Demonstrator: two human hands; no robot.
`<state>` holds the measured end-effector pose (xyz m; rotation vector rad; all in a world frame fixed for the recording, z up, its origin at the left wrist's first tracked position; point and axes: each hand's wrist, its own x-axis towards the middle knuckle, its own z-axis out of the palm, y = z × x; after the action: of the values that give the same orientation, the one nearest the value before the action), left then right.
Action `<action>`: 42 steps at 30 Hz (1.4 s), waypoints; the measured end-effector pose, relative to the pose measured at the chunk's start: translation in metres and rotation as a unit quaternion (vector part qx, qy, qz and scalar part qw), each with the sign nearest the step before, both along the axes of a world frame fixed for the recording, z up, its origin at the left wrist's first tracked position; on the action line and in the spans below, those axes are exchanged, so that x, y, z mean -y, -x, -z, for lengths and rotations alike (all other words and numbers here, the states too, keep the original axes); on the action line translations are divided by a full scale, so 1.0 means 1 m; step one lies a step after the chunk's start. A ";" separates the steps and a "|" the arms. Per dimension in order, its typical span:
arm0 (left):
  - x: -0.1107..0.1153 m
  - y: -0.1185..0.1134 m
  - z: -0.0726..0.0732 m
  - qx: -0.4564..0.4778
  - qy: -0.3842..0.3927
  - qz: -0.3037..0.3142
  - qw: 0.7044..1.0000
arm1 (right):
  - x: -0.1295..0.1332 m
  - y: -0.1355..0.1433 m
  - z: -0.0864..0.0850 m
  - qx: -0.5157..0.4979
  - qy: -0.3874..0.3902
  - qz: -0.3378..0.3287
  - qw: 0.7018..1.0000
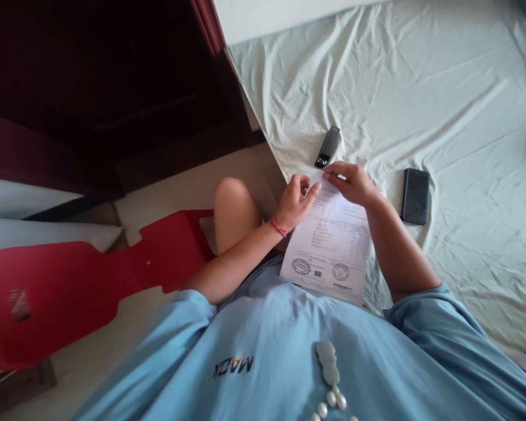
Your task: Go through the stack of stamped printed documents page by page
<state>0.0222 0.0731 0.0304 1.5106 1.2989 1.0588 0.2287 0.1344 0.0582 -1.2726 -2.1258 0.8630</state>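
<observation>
A printed paper sheet (333, 240) with two round stamps near its lower edge lies before my body, partly over the bed's edge. My right hand (349, 182) pinches the sheet's top edge between thumb and fingers. At the sheet's upper left is my left hand (296, 202), its fingers curled but apart and its thumb stretched out, with nothing held in it. A red string circles my left wrist. Just beyond my right fingertips, a black stapler (328, 147) rests on the pale cloth (421, 111).
A dark phone (416, 196) lies on the cloth to the right. On the left stands a red plastic chair (61, 292), beside my bent knee. Dark furniture (114, 76) fills the upper left.
</observation>
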 end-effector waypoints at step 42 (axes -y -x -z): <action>-0.038 -0.013 0.012 0.276 0.210 0.157 0.925 | 0.018 -0.031 -0.007 0.039 -0.109 0.107 0.988</action>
<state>0.0353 0.1114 0.0181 0.9548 0.7850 0.8411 0.2599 0.1167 0.0647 -1.4053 -2.0312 0.4843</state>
